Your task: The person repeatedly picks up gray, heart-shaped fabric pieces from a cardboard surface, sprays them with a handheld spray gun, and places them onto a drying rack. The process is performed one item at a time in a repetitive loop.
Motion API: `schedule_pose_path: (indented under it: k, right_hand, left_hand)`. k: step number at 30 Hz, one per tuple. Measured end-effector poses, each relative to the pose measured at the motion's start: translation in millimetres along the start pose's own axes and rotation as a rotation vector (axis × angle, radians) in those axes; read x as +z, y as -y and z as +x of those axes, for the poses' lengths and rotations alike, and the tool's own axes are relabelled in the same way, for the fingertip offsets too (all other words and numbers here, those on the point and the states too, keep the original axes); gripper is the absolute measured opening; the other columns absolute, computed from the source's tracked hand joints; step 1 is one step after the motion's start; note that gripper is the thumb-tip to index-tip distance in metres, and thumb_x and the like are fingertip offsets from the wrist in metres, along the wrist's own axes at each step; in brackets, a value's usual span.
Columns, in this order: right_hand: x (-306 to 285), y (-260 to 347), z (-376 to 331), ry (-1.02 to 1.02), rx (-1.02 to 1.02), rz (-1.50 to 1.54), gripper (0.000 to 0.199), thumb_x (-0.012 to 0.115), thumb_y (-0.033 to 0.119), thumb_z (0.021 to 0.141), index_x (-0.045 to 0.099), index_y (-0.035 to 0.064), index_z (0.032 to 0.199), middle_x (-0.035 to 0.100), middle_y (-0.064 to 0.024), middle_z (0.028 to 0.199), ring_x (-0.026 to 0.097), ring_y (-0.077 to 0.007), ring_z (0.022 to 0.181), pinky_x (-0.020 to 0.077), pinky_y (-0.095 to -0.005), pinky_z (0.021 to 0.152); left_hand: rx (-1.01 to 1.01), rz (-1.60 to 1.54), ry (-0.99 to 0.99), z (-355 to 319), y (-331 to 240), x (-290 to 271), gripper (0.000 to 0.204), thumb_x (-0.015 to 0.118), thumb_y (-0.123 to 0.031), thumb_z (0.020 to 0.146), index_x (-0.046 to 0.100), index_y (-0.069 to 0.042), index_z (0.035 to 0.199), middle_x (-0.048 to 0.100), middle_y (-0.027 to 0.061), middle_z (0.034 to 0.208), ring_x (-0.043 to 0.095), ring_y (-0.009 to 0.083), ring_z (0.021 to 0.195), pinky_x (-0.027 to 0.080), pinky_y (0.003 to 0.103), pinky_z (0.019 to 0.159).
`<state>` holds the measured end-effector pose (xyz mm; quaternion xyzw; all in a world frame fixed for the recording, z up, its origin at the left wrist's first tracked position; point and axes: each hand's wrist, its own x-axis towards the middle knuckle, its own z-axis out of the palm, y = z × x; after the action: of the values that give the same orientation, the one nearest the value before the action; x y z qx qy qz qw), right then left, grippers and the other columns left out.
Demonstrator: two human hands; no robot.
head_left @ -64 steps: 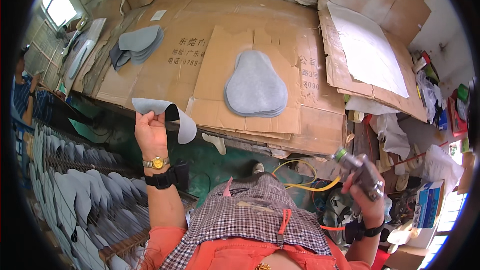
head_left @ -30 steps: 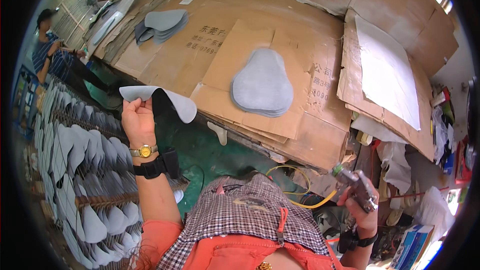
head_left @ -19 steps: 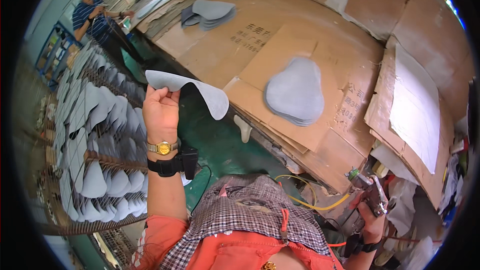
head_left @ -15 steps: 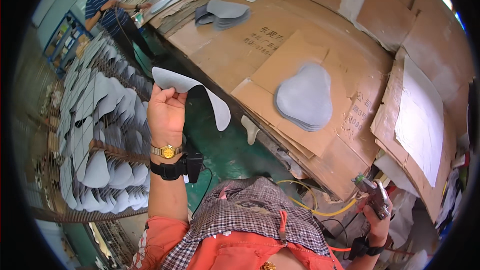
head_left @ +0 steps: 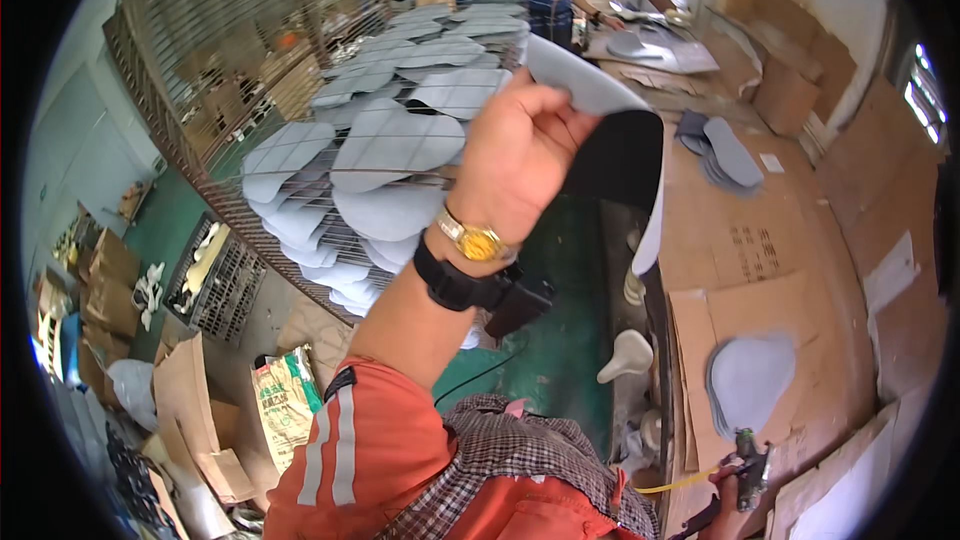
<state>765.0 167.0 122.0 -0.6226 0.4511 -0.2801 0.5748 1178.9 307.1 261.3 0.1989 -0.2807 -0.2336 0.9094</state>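
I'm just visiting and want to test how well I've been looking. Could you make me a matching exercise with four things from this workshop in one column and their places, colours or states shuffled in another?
Things:
1. Bent sheet
2. Spray gun
3. Watch
4. Rack

Places, colours or states:
A. gripped in the right hand
B. bearing many grey pieces
C. gold-coloured
D. held by the left hand, one face grey, the other black

Right pairs: 1-D, 2-A, 3-C, 4-B.
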Motion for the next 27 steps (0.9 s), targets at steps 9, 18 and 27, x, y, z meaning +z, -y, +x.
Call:
schedule_pose_path:
  k: [9,18,27]
  right_hand:
    - [94.5,12.3,46.1,0.258,0.112,-0.052,0.042,0.061,0.020,0.088,0.052,0.0095,0.127,0.060,0.0022,0.091,0.045,-0.0061,0.061,0.0336,-0.0178,0.049]
    - [154.9,8.3,69.8,0.328,-0.047,0.089,0.014,0.062,0.007,0.080,0.059,0.0012,0.092,0.062,-0.0058,0.079,0.059,-0.0140,0.071,0.0454,-0.0268,0.067]
    - [131.7,-7.1,98.7,0.391,-0.099,-0.015,0.018,0.064,0.001,0.076,0.058,-0.0017,0.092,0.062,-0.0081,0.077,0.062,-0.0169,0.070,0.0499,-0.0273,0.067]
  left_hand:
    - [0.466,0.184,-0.437,71.0,-270.8,-65.9,0.009,0.042,0.004,0.089,0.046,0.012,0.090,0.054,0.0227,0.099,0.054,0.0314,0.100,0.045,0.041,0.097]
    - [0.802,0.469,-0.632,-41.6,-334.7,-229.8,0.017,0.039,0.009,0.080,0.046,0.006,0.095,0.055,0.0155,0.095,0.058,0.0334,0.094,0.047,0.052,0.092]
    - [0.820,0.234,-0.708,-81.3,-325.5,-256.5,0.017,0.037,0.010,0.083,0.047,0.012,0.096,0.052,0.0285,0.105,0.056,0.0446,0.098,0.052,0.051,0.087]
